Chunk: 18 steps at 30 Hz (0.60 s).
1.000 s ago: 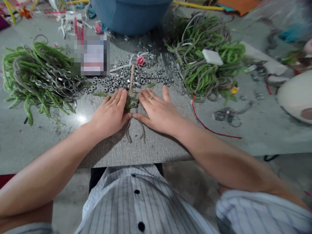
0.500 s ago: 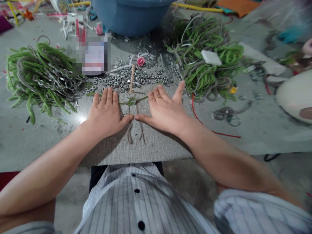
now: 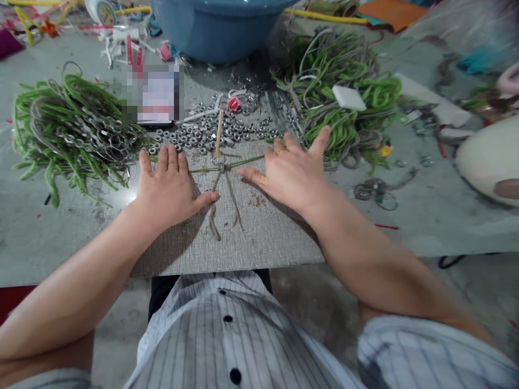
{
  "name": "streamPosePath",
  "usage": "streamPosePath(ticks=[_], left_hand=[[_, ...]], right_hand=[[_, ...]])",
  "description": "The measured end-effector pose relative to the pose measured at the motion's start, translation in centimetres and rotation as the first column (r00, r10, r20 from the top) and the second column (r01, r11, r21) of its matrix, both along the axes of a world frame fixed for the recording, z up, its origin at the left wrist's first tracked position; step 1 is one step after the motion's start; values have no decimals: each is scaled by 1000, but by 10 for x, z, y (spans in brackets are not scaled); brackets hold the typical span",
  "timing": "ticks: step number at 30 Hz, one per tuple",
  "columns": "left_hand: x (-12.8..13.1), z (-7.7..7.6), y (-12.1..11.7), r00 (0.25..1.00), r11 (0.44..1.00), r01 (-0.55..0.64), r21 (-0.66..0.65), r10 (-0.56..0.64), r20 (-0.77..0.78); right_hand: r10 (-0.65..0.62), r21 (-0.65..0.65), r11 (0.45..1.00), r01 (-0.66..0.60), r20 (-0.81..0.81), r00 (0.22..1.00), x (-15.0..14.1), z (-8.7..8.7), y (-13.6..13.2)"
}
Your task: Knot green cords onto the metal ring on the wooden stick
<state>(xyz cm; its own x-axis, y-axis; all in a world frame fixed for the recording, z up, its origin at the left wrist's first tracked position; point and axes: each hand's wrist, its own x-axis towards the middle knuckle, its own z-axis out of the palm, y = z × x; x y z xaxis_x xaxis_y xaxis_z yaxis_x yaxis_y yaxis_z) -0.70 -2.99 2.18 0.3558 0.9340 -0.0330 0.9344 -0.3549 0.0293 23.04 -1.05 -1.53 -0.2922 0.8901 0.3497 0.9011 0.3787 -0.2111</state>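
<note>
My left hand lies palm down on the table with its fingers stretched out, over one end of a green cord. My right hand rests flat too, fingers spread, covering the other end. Between the hands the green cord runs nearly straight, crossing a grey cord at a small knot. Two grey tails hang from that knot toward the table's front edge; my left thumb touches or lies close beside one. Just beyond the knot is a metal ring at the foot of a thin wooden peg.
Behind the peg lie many metal nuts and a pink paper-like rose. Green and grey cord bundles lie at left and right. A phone and a blue basin stand farther back. A white rounded object sits far right.
My right hand has slid right and my left hand slightly left, so the thumbs are now apart. The green cord's loose loops at the middle have drawn into a tight, straight line.
</note>
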Motion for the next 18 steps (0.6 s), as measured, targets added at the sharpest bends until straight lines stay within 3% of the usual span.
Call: streamPosePath(ticks=[3,8,13,18], left_hand=[[1,5,6,995,999,11,35,-14,97],[3,-1,22,948,989,122,79,-139,285],[8,-16,32,923,967,210,142,-244,296],[11,-17,33,928,964,226,140,-257,270]], right_hand=[[9,-43,999,-10,-27,1000,-10,11,2],[197,-105,974,-201,-51,979,-25,11,6],[238,-70,968,-241,-43,970,-32,4,8],[232,-64,970,-234,-35,972,-34,4,8]])
